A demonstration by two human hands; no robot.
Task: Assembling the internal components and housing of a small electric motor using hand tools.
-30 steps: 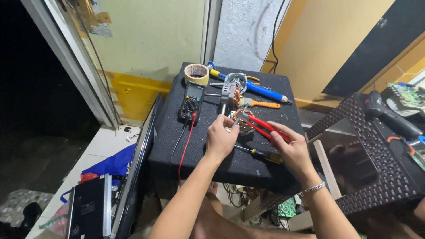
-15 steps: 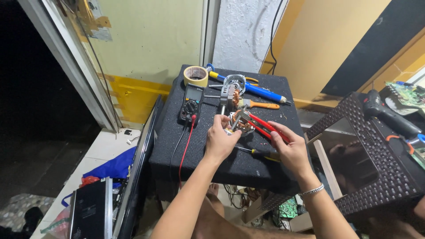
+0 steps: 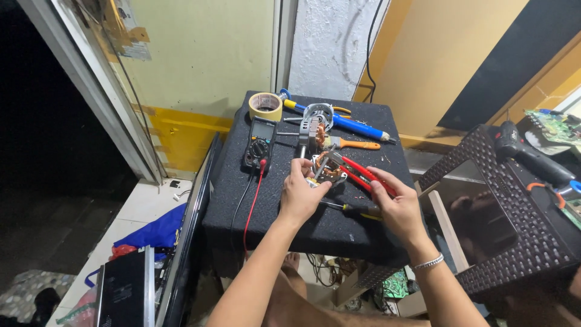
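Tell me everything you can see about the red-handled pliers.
The pliers have two long red handles, probably plastic-coated, and narrow metal jaws. They lie at a slant over the dark speckled work surface, handles toward the lower right, jaws toward the upper left. The right hand grips the handles. The jaw tips reach into the small part with copper windings that the left hand steadies. Whether the jaws pinch anything is too small to tell.

You see a tape roll [image 3: 265, 106] just behind the multimeter [image 3: 259, 144], a blue-handled tool [image 3: 357, 127] to its right.
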